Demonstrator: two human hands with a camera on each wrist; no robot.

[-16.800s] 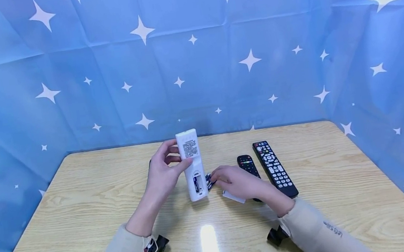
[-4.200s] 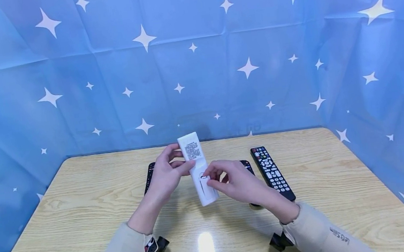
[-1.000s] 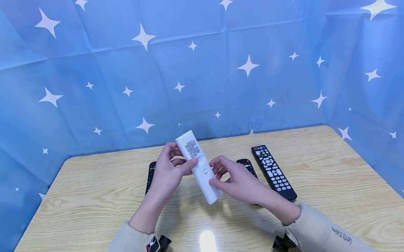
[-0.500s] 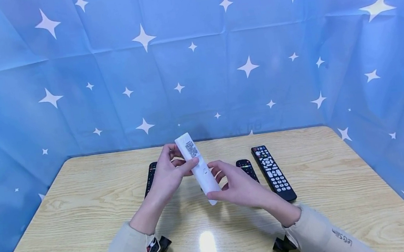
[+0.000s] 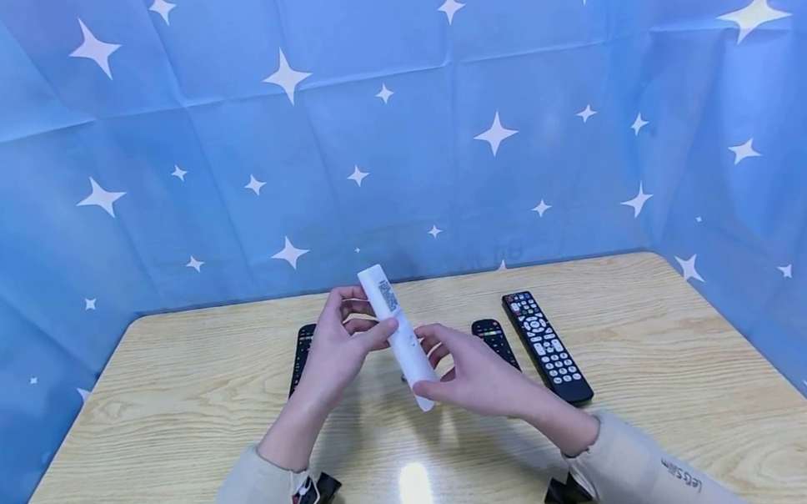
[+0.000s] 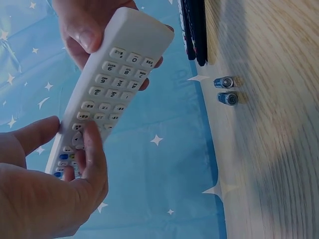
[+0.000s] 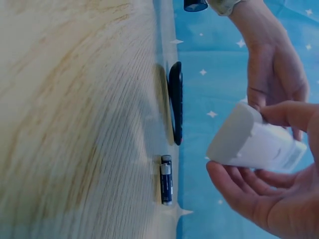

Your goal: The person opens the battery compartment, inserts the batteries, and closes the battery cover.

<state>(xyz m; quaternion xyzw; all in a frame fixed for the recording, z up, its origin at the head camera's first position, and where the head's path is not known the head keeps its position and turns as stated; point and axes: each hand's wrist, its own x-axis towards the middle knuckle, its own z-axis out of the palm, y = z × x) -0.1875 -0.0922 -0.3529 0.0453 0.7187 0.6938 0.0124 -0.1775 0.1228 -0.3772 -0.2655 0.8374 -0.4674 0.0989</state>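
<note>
A white remote control (image 5: 407, 352) is held tilted above the table, with its back toward the head camera and its battery cover on. My left hand (image 5: 342, 339) grips its upper part, thumb on the back. Near the lower end, my right hand (image 5: 474, 369) holds it between thumb and fingers. White number keys fill the remote's front (image 6: 109, 84) in the left wrist view. Two blue batteries, one nearer (image 6: 228, 98) and one beside it (image 6: 224, 82), lie on the table below; the remote mostly hides them from the head camera.
On the right of the wooden table (image 5: 193, 446) lie a large black remote (image 5: 547, 348) and a smaller one (image 5: 493, 338), partly behind my right hand. Another black remote (image 5: 301, 353) is partly covered by my left hand. A starred blue curtain (image 5: 387, 119) stands behind.
Earlier the remote's battery compartment was uncovered, with the cover lying on the table; now the cover is on. Within the last second the remote has rotated edge-on and my right hand shifted lower.
</note>
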